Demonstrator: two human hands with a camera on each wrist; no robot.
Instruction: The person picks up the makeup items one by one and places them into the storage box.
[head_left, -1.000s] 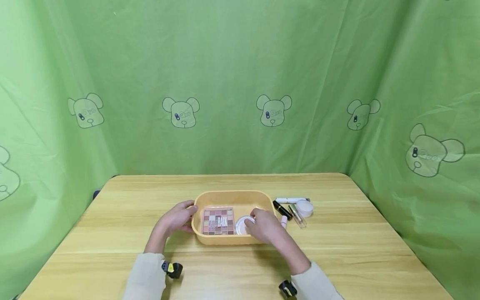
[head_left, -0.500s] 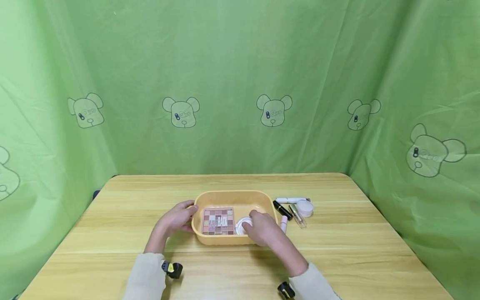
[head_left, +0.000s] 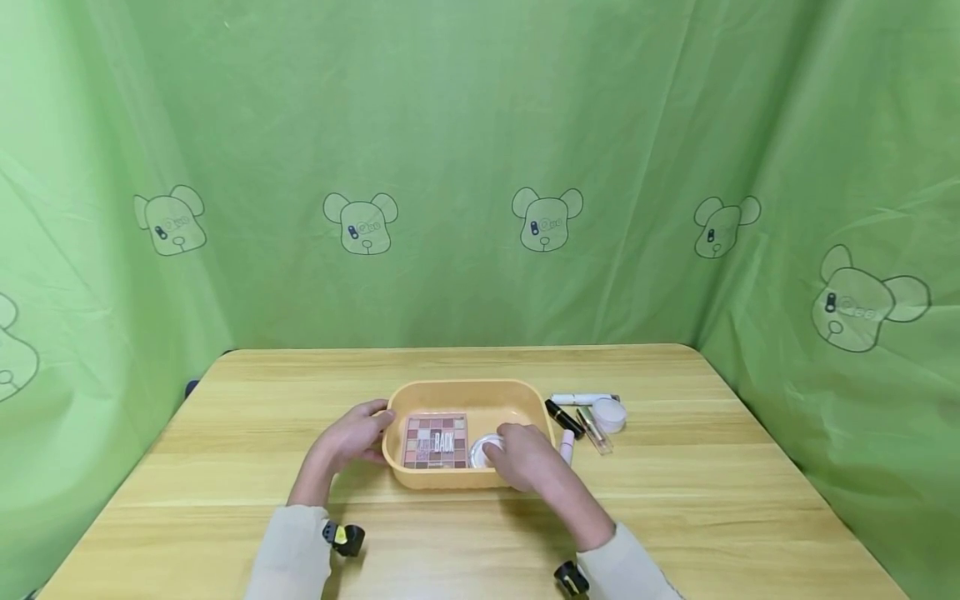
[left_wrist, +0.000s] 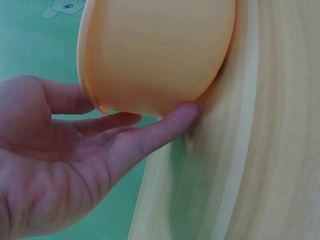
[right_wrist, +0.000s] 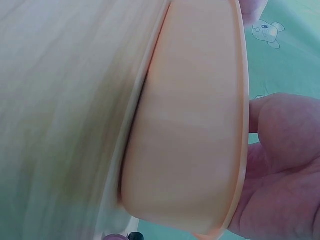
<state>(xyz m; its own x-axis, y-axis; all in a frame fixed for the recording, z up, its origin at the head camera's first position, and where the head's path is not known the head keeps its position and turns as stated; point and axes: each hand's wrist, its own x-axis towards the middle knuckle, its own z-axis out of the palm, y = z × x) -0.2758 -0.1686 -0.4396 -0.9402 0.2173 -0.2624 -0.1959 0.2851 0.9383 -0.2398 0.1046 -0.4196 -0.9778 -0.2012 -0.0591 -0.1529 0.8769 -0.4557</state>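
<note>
A shallow orange plastic storage box (head_left: 450, 479) stands on the table. My left hand (head_left: 352, 435) holds its left end, thumb low on the wall and fingers at the rim, as the left wrist view shows (left_wrist: 145, 55). Inside lies a square eyeshadow palette (head_left: 436, 442). To its right is a round white powder compact (head_left: 481, 455). My right hand (head_left: 527, 457) reaches over the near right rim and pinches the compact, thumb over its face. In the right wrist view the box wall (right_wrist: 190, 115) hides my right fingertips.
Right of the box lie a white tube (head_left: 581, 399), a black tube (head_left: 564, 418), a clear slim tube (head_left: 595, 431), a round pale jar (head_left: 609, 415) and a pink tube (head_left: 567, 446). Green curtain (head_left: 457, 125) surrounds the wooden table (head_left: 712, 467).
My right hand has shifted slightly left, its thumb further over the compact, baring more of the pink tube. The box, palette and left hand have stayed put.
</note>
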